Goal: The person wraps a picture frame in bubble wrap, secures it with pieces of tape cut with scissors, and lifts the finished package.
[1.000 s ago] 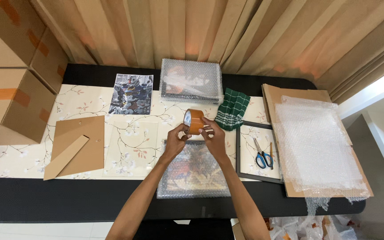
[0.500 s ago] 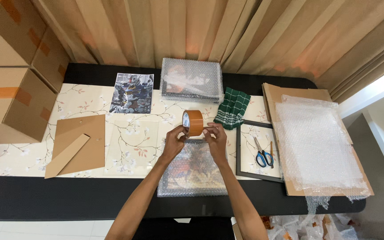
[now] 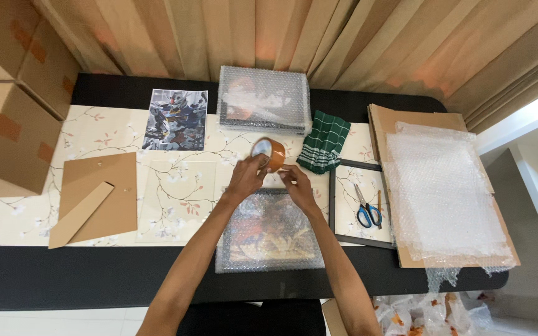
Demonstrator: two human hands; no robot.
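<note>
From the head camera, the left hand (image 3: 246, 178) grips a roll of brown packing tape (image 3: 269, 152), fingers closed on its rim, above the far edge of a bubble-wrapped picture frame (image 3: 269, 231) on the floral tablecloth (image 3: 101, 134). The right hand (image 3: 297, 185) pinches at the tape's loose end. Blue-handled scissors (image 3: 365, 210) lie just right.

Home packing table (image 3: 157, 274): curtains (image 3: 281, 37), boxes (image 3: 7, 124).
</note>
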